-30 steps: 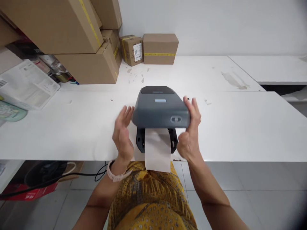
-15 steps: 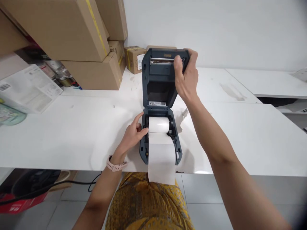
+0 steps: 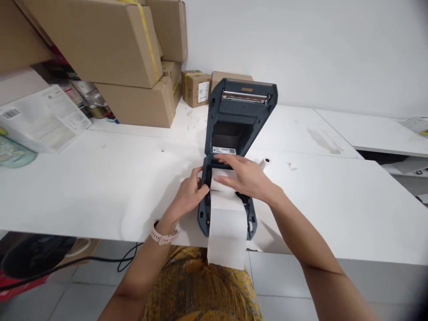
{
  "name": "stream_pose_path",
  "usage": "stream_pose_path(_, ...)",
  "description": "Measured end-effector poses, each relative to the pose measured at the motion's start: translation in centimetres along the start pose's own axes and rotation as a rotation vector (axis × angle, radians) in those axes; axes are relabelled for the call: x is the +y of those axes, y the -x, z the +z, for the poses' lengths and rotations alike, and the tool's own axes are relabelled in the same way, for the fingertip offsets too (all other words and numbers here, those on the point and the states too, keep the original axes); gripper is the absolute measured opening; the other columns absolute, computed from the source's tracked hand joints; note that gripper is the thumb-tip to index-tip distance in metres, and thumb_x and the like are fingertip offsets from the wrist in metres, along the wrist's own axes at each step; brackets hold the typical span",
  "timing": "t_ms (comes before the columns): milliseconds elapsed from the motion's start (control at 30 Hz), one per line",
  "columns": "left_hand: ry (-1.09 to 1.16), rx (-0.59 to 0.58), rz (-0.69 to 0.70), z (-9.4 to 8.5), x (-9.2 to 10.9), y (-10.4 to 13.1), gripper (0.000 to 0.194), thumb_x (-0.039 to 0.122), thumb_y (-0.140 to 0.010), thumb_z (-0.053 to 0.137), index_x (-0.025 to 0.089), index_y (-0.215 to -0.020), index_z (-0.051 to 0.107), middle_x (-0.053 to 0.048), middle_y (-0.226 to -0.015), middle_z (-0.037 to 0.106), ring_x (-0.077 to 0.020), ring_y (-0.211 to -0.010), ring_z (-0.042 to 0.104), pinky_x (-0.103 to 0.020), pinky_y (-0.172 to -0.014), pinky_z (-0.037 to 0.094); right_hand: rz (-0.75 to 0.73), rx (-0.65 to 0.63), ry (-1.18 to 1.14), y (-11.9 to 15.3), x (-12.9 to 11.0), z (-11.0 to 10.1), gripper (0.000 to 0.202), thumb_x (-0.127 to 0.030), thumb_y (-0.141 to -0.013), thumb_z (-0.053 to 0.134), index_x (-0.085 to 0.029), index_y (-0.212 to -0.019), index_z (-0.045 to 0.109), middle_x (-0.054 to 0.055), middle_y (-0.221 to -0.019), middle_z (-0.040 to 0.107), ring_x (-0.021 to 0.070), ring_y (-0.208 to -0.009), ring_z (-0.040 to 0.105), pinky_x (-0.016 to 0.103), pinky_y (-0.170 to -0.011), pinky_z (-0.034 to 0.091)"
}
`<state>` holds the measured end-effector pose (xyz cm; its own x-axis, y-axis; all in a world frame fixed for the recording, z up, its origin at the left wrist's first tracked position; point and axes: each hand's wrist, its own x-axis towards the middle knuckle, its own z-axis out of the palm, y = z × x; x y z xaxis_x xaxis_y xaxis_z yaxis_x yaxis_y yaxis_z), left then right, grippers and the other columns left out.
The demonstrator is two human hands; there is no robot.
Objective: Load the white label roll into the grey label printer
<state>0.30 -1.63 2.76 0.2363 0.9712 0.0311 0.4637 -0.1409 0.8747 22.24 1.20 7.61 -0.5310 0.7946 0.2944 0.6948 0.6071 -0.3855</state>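
Observation:
A dark grey label printer (image 3: 202, 209) stands on the white table with its lid (image 3: 240, 110) raised. Inside lies a white paper roll (image 3: 217, 173), partly hidden by my right hand. Its loose paper strip (image 3: 228, 232) runs out over the printer's front and hangs past the table edge. My left hand (image 3: 190, 192) grips the printer's left side wall, thumb at the inner rim and fingers outside. Over the roll, my right hand (image 3: 249, 177) has fingers and thumb apart; whether it touches the paper I cannot tell.
Cardboard boxes (image 3: 133, 102) are stacked at the back left, with a small taped box (image 3: 196, 89) by the wall. A white carton (image 3: 47, 118) leans at the left. Right of the printer lie a small white tube (image 3: 264, 163) and a paper scrap (image 3: 293, 166). A black cable (image 3: 100, 257) hangs below.
My right hand has let go of the raised lid and come down over the paper roll. The lid stays up by itself. My left hand keeps its place at the printer's left side.

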Motion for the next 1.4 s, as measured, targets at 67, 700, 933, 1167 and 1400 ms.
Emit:
stream_pose_path(67, -0.024, -0.033, 0.013, -0.2, 0.0, -0.1, 0.060, 0.022, -0.087, 0.050, 0.012, -0.146, 0.045, 0.005, -0.066, 0.055, -0.0155, -0.059, 0.049, -0.028, -0.058, 0.034, 0.034, -0.279, 0.106, -0.7, 0.3, 0.4, 0.066, -0.054, -0.090, 0.070, -0.026, -0.148, 0.054, 0.015, -0.126, 0.076, 0.0391, -0.110, 0.073, 0.053, -0.089, 0.059)
stream_pose_path(700, -0.013, -0.045, -0.044, -0.3, -0.3, 0.0, 0.062, 0.030, -0.091, 0.049, 0.015, -0.151, 0.044, 0.007, -0.064, 0.050, -0.0157, -0.059, 0.048, -0.028, -0.060, 0.034, 0.532, 0.274, -0.482, 13.6, 6.9, -6.3, 0.095, -0.040, -0.071, 0.090, -0.032, -0.155, 0.046, 0.011, -0.138, 0.066, 0.0348, -0.132, 0.062, 0.049, -0.106, 0.056)
stream_pose_path(933, 0.034, -0.037, -0.041, 0.0, -1.3, -0.2, 0.061, 0.033, -0.092, 0.052, 0.016, -0.150, 0.044, 0.004, -0.068, 0.057, -0.0150, -0.060, 0.051, -0.027, -0.058, 0.036, 0.715, 0.310, -0.607, 15.9, 13.5, -1.9, 0.097, -0.054, -0.074, 0.083, -0.027, -0.159, 0.043, 0.016, -0.156, 0.056, 0.0360, -0.133, 0.065, 0.044, -0.093, 0.064)
stream_pose_path(1167, 0.075, -0.043, -0.059, 0.1, -1.7, -0.3, 0.061, 0.036, -0.093, 0.054, 0.018, -0.151, 0.043, 0.004, -0.071, 0.060, -0.0150, -0.061, 0.052, -0.027, -0.059, 0.038, 0.639, 0.346, -0.660, 14.2, 17.8, -4.0, 0.072, -0.074, -0.091, 0.058, -0.037, -0.152, 0.050, 0.008, -0.161, 0.054, 0.0300, -0.153, 0.048, 0.055, -0.128, 0.036)
stream_pose_path(1400, 0.115, -0.043, -0.062, 0.2, -1.9, -0.3, 0.061, 0.034, -0.092, 0.055, 0.018, -0.150, 0.043, 0.005, -0.068, 0.057, -0.0140, -0.058, 0.050, -0.025, -0.056, 0.036, 0.597, -0.156, -0.712, 5.7, 20.1, -5.8, 0.077, -0.041, -0.061, 0.097, -0.036, -0.133, 0.071, 0.006, -0.159, 0.057, 0.0355, -0.149, 0.050, 0.055, -0.121, 0.045)
